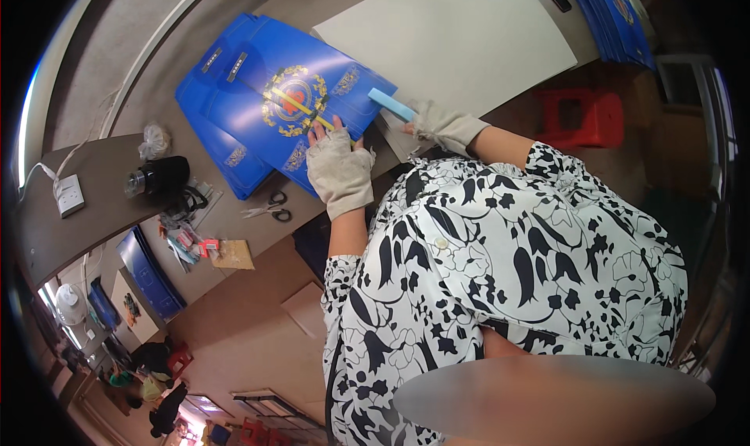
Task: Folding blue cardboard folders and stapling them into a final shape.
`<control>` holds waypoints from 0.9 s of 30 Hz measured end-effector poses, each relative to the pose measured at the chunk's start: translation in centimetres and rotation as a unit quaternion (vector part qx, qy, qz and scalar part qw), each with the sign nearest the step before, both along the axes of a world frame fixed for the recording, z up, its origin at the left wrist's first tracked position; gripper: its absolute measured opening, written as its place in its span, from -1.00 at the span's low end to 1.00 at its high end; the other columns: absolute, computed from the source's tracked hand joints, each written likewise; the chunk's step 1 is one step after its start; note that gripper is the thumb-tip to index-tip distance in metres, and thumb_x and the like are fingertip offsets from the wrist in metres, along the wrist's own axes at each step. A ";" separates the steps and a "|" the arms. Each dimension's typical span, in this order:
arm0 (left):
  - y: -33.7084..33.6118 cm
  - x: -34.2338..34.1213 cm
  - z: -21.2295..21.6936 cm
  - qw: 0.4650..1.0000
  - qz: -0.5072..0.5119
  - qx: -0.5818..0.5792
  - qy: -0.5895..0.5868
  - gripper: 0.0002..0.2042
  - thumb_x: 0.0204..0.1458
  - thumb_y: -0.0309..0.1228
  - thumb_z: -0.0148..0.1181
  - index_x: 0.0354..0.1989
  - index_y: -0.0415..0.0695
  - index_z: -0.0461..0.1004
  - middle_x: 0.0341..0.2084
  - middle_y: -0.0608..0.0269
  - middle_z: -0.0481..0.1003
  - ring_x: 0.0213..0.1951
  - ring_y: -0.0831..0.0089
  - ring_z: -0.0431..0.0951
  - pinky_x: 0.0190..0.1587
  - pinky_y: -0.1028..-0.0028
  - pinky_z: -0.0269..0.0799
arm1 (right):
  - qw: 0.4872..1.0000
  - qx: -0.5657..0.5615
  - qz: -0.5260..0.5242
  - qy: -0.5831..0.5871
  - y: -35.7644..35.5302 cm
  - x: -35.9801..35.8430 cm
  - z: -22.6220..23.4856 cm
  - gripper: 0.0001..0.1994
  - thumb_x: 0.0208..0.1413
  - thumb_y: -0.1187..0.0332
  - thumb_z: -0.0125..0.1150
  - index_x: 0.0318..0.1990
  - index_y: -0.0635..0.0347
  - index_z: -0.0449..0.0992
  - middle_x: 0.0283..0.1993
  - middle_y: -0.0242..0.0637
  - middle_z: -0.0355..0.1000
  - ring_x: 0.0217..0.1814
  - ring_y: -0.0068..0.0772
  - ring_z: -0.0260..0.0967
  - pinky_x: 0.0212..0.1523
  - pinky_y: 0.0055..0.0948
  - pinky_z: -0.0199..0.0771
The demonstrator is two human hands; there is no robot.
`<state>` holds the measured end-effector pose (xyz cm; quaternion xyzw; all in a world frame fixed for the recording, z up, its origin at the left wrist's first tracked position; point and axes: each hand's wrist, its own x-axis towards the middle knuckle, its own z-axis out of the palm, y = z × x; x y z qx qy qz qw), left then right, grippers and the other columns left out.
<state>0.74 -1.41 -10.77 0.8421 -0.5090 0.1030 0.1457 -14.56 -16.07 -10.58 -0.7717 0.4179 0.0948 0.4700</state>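
Observation:
A blue printed sheet or folder point(258, 83) with a gold wreath and red emblem lies on the table, overlapping another blue one point(226, 149). My left hand point(341, 169), in a pale fingerless glove, rests on its near edge with the fingers stretched out. A slim yellow stripe point(291, 102) crosses the emblem to the fingertips; I cannot tell whether it is loose or printed. Beside the sheet's right corner, my right hand point(447, 127), gloved the same way, is closed on a light blue flat strip point(392, 105). Its far end reaches the sheet's edge.
A large white board point(453, 36) lies to the right of the blue sheets. Black-handled scissors point(269, 207), a dark bottle point(160, 176) and a white power socket point(70, 196) are on the left. More blue sheets point(613, 16) stack far right, above a red stool point(580, 118).

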 end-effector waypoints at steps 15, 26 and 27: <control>4.6 3.7 -5.7 0.396 0.113 -0.387 0.825 -0.53 -0.06 -0.57 0.10 0.09 -0.12 0.21 -0.08 0.22 0.37 -0.11 0.35 0.43 -0.14 0.37 0.43 | 1.000 -0.013 -0.006 0.004 -2.9 0.5 -2.4 -0.75 -0.01 0.34 0.13 -0.18 0.26 0.38 -0.47 -0.26 0.46 -0.51 -0.45 0.37 -0.56 -0.44 0.35; 1.3 1.5 -5.9 0.420 0.067 -0.377 0.823 -0.46 -0.05 -0.52 0.13 0.16 -0.09 0.14 -0.05 0.26 0.35 -0.03 0.38 0.34 0.05 0.42 0.18 | 0.989 0.032 0.132 -0.058 3.4 2.3 0.8 -0.79 -0.01 0.26 0.16 -0.32 0.24 0.50 -0.56 -0.18 0.45 -0.56 -0.38 0.40 -0.58 -0.42 0.38; 1.2 1.5 -6.1 0.424 0.054 -0.377 0.822 -0.44 -0.05 -0.51 0.13 0.17 -0.09 0.12 -0.04 0.26 0.34 -0.02 0.38 0.33 0.05 0.39 0.18 | 0.990 0.076 0.108 -0.059 3.3 2.4 1.3 -0.77 0.00 0.25 0.14 -0.31 0.24 0.49 -0.55 -0.15 0.45 -0.57 -0.35 0.40 -0.56 -0.40 0.39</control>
